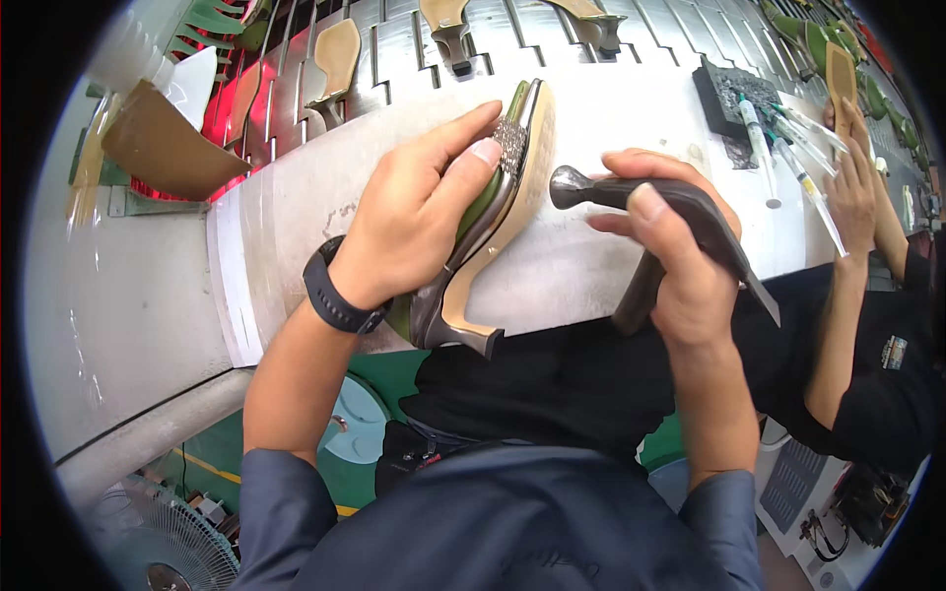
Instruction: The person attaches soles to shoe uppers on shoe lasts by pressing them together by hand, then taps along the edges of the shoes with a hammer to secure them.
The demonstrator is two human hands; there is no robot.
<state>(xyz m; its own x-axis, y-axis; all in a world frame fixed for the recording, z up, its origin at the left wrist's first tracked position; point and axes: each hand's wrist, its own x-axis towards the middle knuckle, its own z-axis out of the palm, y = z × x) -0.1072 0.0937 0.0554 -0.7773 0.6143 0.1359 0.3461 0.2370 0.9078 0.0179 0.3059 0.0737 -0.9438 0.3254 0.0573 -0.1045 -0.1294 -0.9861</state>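
My left hand is wrapped round a high-heeled shoe, which is tilted on its side above the bench. Its tan sole and dark heel face right, and a green last shows inside the upper. A glittery band crosses the shoe under my left thumb. In my right hand is a dark metal shoemaker's hammer, with fingers and thumb closed round it. The hammer's round face points at the sole, a small gap away from it. Part of the handle is hidden behind my right hand.
Beyond the pale bench runs a rack of metal bars carrying heeled soles. Syringes stand by a black block at right. A co-worker's hand holds a tan sole there. A curved brown sheet hangs at left.
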